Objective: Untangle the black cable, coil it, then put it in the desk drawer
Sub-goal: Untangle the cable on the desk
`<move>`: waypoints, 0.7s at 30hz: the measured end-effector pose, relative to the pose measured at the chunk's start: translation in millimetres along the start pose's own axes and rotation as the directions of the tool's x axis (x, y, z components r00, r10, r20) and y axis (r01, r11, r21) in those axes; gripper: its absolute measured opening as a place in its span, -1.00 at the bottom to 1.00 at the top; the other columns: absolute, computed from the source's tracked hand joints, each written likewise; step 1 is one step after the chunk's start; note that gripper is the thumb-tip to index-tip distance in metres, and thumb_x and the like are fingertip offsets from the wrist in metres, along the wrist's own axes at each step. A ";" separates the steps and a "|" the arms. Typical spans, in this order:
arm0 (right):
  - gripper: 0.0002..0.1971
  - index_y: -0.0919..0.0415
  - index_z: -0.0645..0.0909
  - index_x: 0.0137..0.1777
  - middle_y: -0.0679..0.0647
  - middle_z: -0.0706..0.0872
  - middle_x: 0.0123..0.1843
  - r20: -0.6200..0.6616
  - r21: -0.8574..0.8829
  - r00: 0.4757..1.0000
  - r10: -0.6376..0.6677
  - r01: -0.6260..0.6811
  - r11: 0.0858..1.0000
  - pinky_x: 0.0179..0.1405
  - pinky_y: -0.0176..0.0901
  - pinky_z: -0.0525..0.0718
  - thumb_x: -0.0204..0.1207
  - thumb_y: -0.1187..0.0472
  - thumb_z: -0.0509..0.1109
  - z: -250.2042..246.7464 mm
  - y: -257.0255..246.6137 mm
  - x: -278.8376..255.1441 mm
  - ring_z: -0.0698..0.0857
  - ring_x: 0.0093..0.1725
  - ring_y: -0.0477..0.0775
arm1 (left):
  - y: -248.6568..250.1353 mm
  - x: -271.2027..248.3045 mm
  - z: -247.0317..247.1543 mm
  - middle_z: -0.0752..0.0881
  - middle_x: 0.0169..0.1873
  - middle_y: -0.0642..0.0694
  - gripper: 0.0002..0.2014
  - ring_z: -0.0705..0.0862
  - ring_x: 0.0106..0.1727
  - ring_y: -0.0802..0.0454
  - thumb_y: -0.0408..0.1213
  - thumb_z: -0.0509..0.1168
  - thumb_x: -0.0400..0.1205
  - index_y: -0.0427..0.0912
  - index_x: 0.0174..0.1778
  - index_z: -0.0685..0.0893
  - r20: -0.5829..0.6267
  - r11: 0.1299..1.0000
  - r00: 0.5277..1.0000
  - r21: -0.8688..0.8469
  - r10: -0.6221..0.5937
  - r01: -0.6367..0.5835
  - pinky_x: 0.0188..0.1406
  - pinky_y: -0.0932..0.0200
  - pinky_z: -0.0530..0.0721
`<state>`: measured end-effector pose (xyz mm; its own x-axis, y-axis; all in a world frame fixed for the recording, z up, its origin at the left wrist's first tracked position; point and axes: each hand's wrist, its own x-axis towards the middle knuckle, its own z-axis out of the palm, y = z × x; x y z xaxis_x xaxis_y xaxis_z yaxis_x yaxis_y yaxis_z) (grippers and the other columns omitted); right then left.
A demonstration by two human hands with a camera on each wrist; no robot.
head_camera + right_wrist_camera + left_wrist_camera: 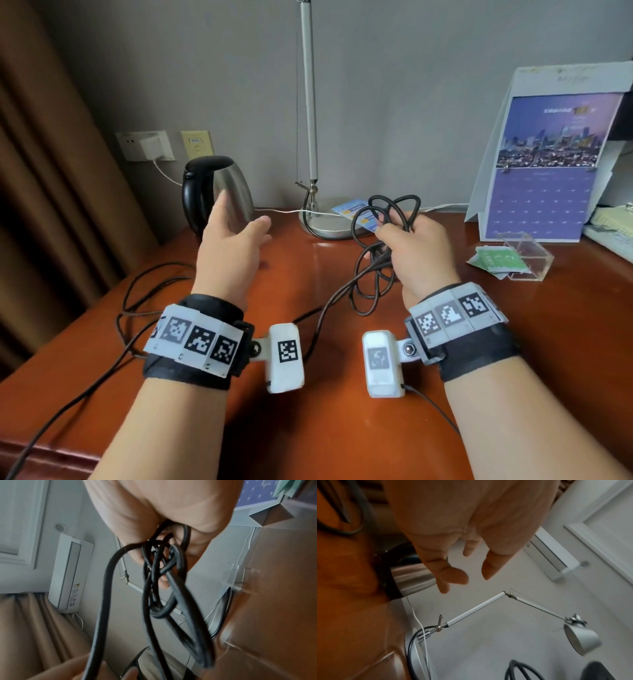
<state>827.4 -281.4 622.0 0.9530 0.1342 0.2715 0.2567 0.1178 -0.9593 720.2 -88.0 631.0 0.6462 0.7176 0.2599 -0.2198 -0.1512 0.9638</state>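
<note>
My right hand (407,236) grips a bunch of loops of the black cable (380,219) above the red-brown desk (308,394). In the right wrist view the cable (163,574) hangs tangled from my curled fingers (164,580). More of the black cable (137,301) trails left across the desk and off the front left edge. My left hand (236,233) hovers in the air left of the bundle with fingers spread, holding nothing; the left wrist view shows it (467,566) open in front of the kettle. No drawer is visible.
A steel kettle (219,192) stands at the back left, and a desk lamp base (329,219) with a white wire at the back centre. A calendar (544,161) and a clear plastic box (524,253) with green packets sit at the right.
</note>
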 end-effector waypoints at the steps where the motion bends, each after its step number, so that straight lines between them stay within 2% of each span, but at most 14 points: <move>1: -0.87 0.18 0.77 -0.12 0.39 0.78 -0.12 -0.004 0.004 1.000 -0.002 0.002 1.000 -0.17 0.57 0.75 0.36 0.21 0.47 1.0 -1.1 -1.0 0.75 -0.29 0.38 | 5.1 -6.4 3.2 0.72 0.33 0.05 -0.37 0.87 0.07 0.05 -0.18 0.42 0.68 0.15 0.69 0.41 0.035 0.999 0.999 0.032 0.025 -0.026 -0.26 0.04 0.72; 3: -0.70 0.27 0.70 -0.09 0.49 0.72 -0.08 0.005 0.039 1.000 0.001 -0.001 0.999 -0.17 0.63 0.71 0.27 0.07 0.50 3.4 -4.6 -1.4 0.67 -0.30 0.33 | 16.3 -19.5 11.9 0.81 0.18 0.00 -0.63 0.86 0.09 -0.02 -0.17 0.46 0.70 0.00 0.44 0.67 0.161 0.993 0.986 0.092 0.053 -0.069 -0.15 -0.04 0.81; 4: -0.71 0.24 0.73 -0.09 0.47 0.74 -0.07 0.016 0.079 1.000 -0.012 0.010 0.997 -0.14 0.62 0.71 0.27 0.07 0.51 4.4 -8.1 -3.7 0.69 -0.25 0.30 | 21.3 -26.4 15.6 0.85 0.11 0.01 -0.70 0.85 0.11 0.00 -0.14 0.48 0.69 -0.01 0.35 0.73 0.272 0.984 0.961 0.147 0.057 -0.100 0.00 -0.05 0.83; 6: -0.83 0.07 0.82 -0.07 0.33 0.84 -0.03 0.055 0.134 0.997 -0.052 0.045 0.990 0.01 0.57 0.76 0.34 0.14 0.53 4.7 -18.4 -10.8 0.81 -0.07 0.40 | 28.6 -38.1 19.3 0.86 0.10 0.13 -0.68 0.82 0.15 0.20 -0.04 0.49 0.66 0.05 0.34 0.74 0.529 0.922 0.848 0.313 0.031 -0.229 0.24 0.12 0.76; 7: -0.83 0.03 0.84 -0.05 0.30 0.85 0.02 0.082 0.161 0.995 -0.065 0.051 0.986 0.09 0.54 0.76 0.36 0.16 0.54 3.4 -24.6 -13.9 0.80 0.04 0.45 | 32.3 -43.2 19.7 0.85 0.12 0.17 -0.66 0.79 0.14 0.31 -0.02 0.47 0.68 0.08 0.38 0.73 0.619 0.877 0.785 0.379 -0.003 -0.296 0.25 0.28 0.70; 9: -0.82 0.07 0.84 0.03 0.28 0.85 0.09 0.145 0.254 0.986 -0.080 0.041 0.966 0.11 0.44 0.77 0.45 0.25 0.55 -1.6 -36.5 -16.4 0.81 0.07 0.43 | 42.7 -49.5 19.4 0.85 0.09 0.17 -0.71 0.78 0.07 0.37 -0.04 0.42 0.73 0.06 0.37 0.73 0.687 0.834 0.725 0.428 -0.050 -0.348 0.09 0.51 0.63; 10: -0.82 0.11 0.82 0.08 0.26 0.86 0.07 0.185 0.299 0.978 -0.092 0.033 0.954 0.02 0.37 0.80 0.53 0.32 0.53 -4.4 -43.5 -16.7 0.83 -0.03 0.35 | 47.8 -50.6 19.1 0.87 0.03 0.12 -0.76 0.81 0.01 0.29 -0.07 0.42 0.73 0.03 0.30 0.75 0.698 0.845 0.714 0.414 -0.056 -0.339 0.03 0.49 0.64; 12: -0.82 0.17 0.77 0.14 0.17 0.83 -0.04 0.273 0.352 0.953 -0.131 0.028 0.936 -0.11 0.21 0.82 0.61 0.38 0.46 -8.2 -57.7 -16.0 0.82 -0.12 0.23 | 58.6 -52.4 18.1 0.86 -0.11 -0.01 -0.86 0.82 -0.13 0.06 -0.11 0.47 0.71 -0.08 0.09 0.76 0.714 0.897 0.697 0.349 -0.068 -0.270 0.00 0.23 0.70; 13: -0.81 0.15 0.75 0.16 0.13 0.83 -0.06 0.313 0.357 0.936 -0.158 0.038 0.933 -0.07 0.18 0.81 0.61 0.37 0.47 -8.8 -64.8 -15.4 0.83 -0.07 0.22 | 63.5 -53.4 18.0 0.84 -0.17 -0.10 -0.82 0.79 -0.18 -0.01 -0.10 0.50 0.68 -0.13 0.00 0.73 0.718 0.916 0.693 0.317 -0.064 -0.244 -0.02 0.07 0.72; 15: -0.68 0.04 0.70 0.27 0.04 0.83 0.01 0.385 0.309 0.902 -0.196 0.074 0.948 0.15 0.21 0.77 0.56 0.31 0.55 -9.6 -77.1 -14.5 0.81 0.15 0.20 | 71.9 -52.7 19.1 0.77 -0.25 -0.17 -0.72 0.73 -0.27 -0.06 0.00 0.49 0.62 -0.16 -0.06 0.68 0.701 0.911 0.712 0.311 -0.028 -0.271 -0.13 -0.08 0.69; 17: -0.38 -0.05 0.54 0.51 -0.05 0.79 0.19 0.405 0.166 0.897 -0.176 0.117 0.979 0.36 0.14 0.70 0.48 0.20 0.64 -9.7 -84.6 -9.5 0.77 0.28 0.05 | 83.4 -57.3 23.3 0.77 -0.27 -0.14 -0.76 0.71 -0.30 -0.04 0.01 0.44 0.63 -0.11 -0.07 0.67 0.645 0.870 0.763 0.358 0.032 -0.338 -0.15 -0.20 0.75; 18: -0.20 -0.06 0.41 0.63 -0.06 0.75 0.32 0.404 0.092 0.904 -0.136 0.107 0.990 0.39 0.14 0.69 0.42 0.12 0.68 -10.5 -87.4 -8.5 0.76 0.31 0.01 | 87.7 -58.4 25.4 0.79 -0.25 -0.15 -0.79 0.74 -0.31 -0.02 -0.04 0.42 0.67 -0.11 -0.07 0.67 0.605 0.855 0.794 0.376 0.065 -0.357 -0.14 -0.22 0.80; 20: 0.09 -0.15 0.19 0.73 -0.01 0.60 0.51 0.397 -0.014 0.918 -0.001 0.007 1.000 0.30 0.19 0.76 0.25 -0.08 0.74 -13.2 -93.2 -12.0 0.75 0.33 0.08 | 94.0 -59.4 28.0 0.82 -0.20 -0.15 -0.87 0.79 -0.32 0.00 -0.14 0.38 0.73 -0.11 -0.04 0.67 0.510 0.842 0.851 0.398 0.126 -0.364 -0.14 -0.20 0.84; 21: 0.08 -0.11 0.21 0.72 0.04 0.59 0.51 0.403 -0.042 0.913 0.061 -0.048 0.998 0.17 0.17 0.82 0.24 -0.11 0.73 -15.4 -94.9 -14.9 0.78 0.29 0.16 | 97.1 -60.9 28.3 0.82 -0.18 -0.13 -0.90 0.82 -0.26 -0.03 -0.15 0.36 0.73 -0.09 -0.03 0.68 0.472 0.835 0.869 0.410 0.151 -0.368 -0.10 -0.22 0.84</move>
<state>791.3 -309.8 707.8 0.8211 0.5264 0.2206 0.2166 0.0701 -0.9737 680.2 -165.6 710.4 0.8731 0.2794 0.3996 -0.1215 -0.6690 0.7333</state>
